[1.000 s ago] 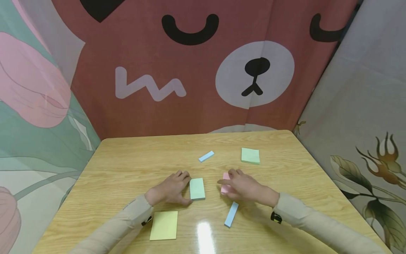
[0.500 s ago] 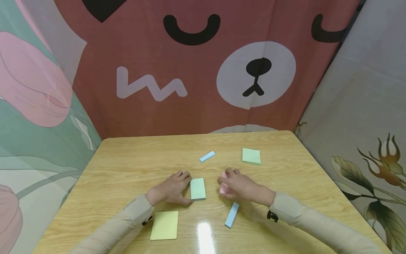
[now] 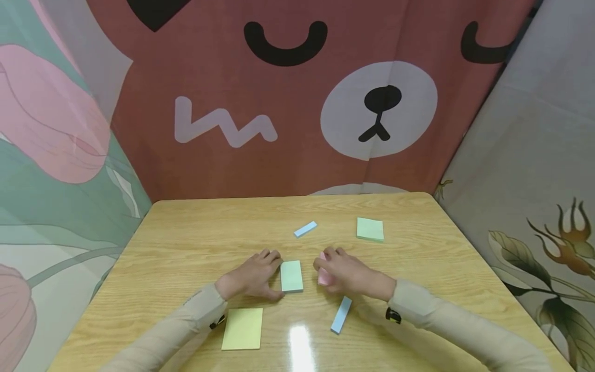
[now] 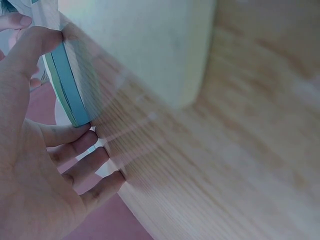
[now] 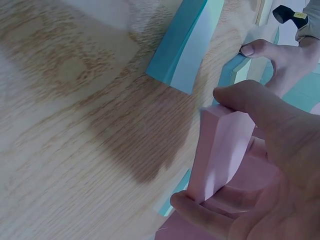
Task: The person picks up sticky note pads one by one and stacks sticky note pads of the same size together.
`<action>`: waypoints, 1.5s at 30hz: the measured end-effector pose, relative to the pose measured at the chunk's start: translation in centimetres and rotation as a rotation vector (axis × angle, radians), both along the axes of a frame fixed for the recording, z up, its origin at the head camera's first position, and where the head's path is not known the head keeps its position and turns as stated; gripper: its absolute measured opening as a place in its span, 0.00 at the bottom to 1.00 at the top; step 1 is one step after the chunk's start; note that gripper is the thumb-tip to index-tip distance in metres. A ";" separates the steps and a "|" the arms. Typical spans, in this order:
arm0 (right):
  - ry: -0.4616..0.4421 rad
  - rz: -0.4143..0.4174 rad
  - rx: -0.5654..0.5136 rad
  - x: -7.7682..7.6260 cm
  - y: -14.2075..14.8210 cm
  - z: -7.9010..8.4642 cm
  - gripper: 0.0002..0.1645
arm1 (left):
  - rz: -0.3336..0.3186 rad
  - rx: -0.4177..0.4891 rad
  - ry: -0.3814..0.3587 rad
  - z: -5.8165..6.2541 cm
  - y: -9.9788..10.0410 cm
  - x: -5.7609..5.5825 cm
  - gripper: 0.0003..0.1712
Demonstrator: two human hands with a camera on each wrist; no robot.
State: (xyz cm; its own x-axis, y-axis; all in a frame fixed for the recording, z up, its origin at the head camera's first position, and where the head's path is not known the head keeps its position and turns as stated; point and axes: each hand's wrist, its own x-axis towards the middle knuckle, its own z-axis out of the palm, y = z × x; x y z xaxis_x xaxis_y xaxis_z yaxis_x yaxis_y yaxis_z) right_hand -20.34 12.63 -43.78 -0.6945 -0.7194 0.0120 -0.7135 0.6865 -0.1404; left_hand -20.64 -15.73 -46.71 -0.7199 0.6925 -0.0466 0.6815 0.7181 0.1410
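On the table we find a first pad in the left hand; rightward, the right hand holds a second pad. Behind: a back strip, then, rightward, a third pad. Before: a fourth pad left, a front strip right.

Head: from above the near side, forward and down, the farthest view; table across the lower half, curtain above.
Left wrist: close in, left hand along the left edge, table slanting.
Right wrist: close in and tipped sideways, right hand lower right, left hand upper right.
Green pad: shared by all three.
Pink pad: shared by head and right wrist.
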 end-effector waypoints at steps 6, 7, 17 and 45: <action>0.026 0.038 -0.006 -0.2 -0.5 0.0 0.29 | -0.008 0.002 0.000 0.2 0.1 0.0 0.50; 0.034 0.048 -0.012 -0.2 -0.6 0.0 0.30 | -0.010 0.001 0.002 0.2 0.1 0.0 0.49; -0.034 0.043 -0.045 -0.4 -2.2 -0.1 0.42 | -0.019 0.006 0.019 -0.1 0.0 -0.2 0.49; 0.003 0.136 -0.075 -0.6 -5.1 -1.1 0.38 | -0.010 0.012 0.008 0.1 0.1 0.1 0.49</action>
